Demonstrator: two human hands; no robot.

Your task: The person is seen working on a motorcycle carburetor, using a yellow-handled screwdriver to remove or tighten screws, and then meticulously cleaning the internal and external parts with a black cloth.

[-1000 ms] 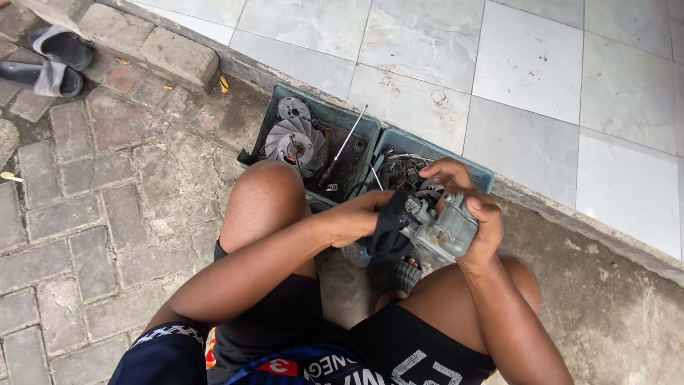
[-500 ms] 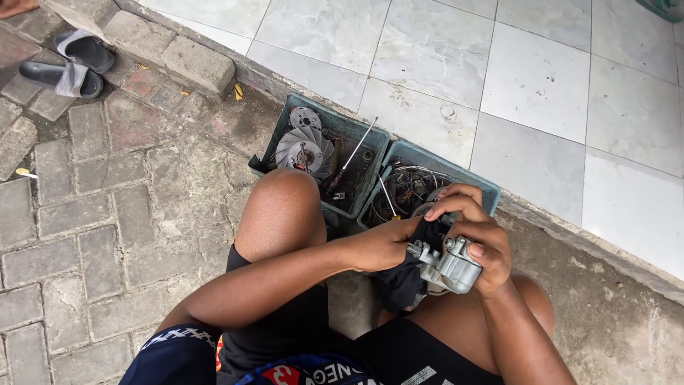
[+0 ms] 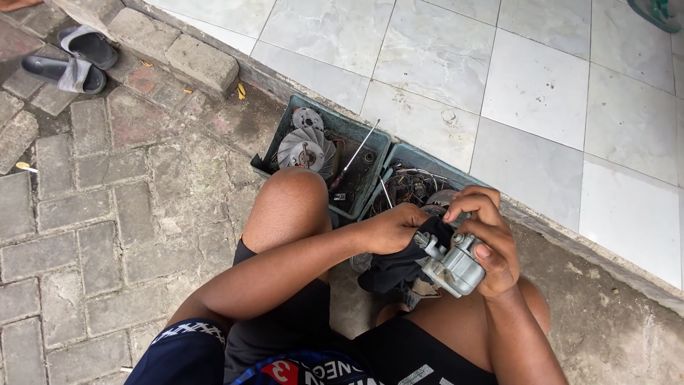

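Note:
I sit on the paving with my knees up. My right hand [image 3: 491, 239] grips a small grey metal engine part, likely a carburettor [image 3: 451, 265], over my right thigh. My left hand [image 3: 390, 228] holds a black rag [image 3: 402, 260] against the left side of that part; the rag hangs down between my knees. Both hands are closed on what they hold.
Two teal plastic bins stand just beyond my knees: the left bin [image 3: 281, 128] holds round finned metal parts [image 3: 305, 148] and a long screwdriver [image 3: 354, 155], the right bin [image 3: 420, 155] wires and parts. White tiled floor [image 3: 456, 64] lies behind; grey sandals [image 3: 68, 60] at top left.
The view has shifted a little, with the bins now lower in frame. My hands with the metal part and rag have moved slightly down and right over my thigh.

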